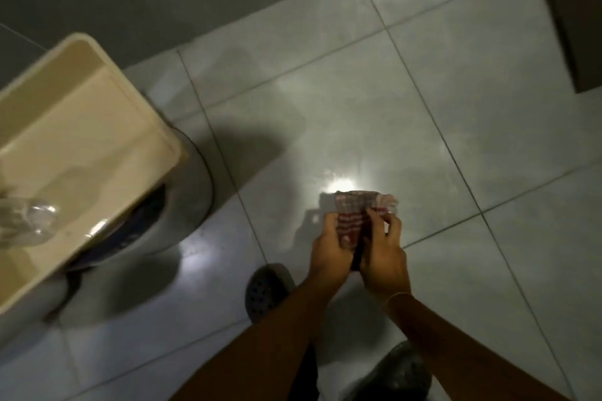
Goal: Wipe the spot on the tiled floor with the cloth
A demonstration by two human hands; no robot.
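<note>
both hands (356, 246) pinch the red-and-white checked cloth (353, 213), held above the pale glossy tiled floor (439, 107). best to fold it into a firm pad, then press down; no spot discernible.

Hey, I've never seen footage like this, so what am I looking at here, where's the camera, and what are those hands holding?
There is one picture, taken by a wide-angle camera worn on a person's head, looking down. No machine is involved, just two bare hands. The left hand and right hand together hold a red-checked cloth above the tiled floor, not yet touching it. A bright glare on the tiles sits just beyond the cloth. Two dark shoes show below. To the left stands a beige tub with a clear plastic bottle in it.
</note>
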